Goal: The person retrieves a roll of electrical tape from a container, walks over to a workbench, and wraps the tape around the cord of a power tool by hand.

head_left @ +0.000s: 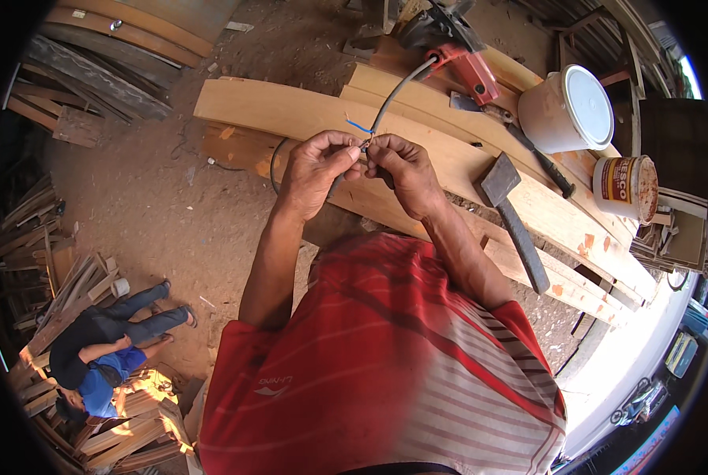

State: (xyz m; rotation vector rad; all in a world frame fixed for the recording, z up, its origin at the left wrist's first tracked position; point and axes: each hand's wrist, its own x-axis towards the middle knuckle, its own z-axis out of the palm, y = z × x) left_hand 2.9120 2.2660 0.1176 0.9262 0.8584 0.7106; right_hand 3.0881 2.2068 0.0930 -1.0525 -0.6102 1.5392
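In front of my chest, both hands meet at the end of a grey electrical cable (pixel 388 100). My left hand (pixel 316 170) is closed, its thumb and forefinger pinching the bare wire ends. From the other side my right hand (pixel 407 172) grips the same joint with bent fingers. A thin blue wire (pixel 359 127) sticks out to the left just above the fingertips, with a copper end. Upward, the cable runs into a red power tool (pixel 471 73) lying on the boards. Another dark length of cable (pixel 274 162) loops behind my left hand. The fingers partly hide the wire joint.
Long wooden boards (pixel 290 103) lie beneath my hands. On them rest a hammer (pixel 520 237), a black-handled tool (pixel 545 162), a white bucket (pixel 532 119) and a smaller tub (pixel 616 188). Wood scraps (pixel 85 297) and people (pixel 104 348) are at lower left.
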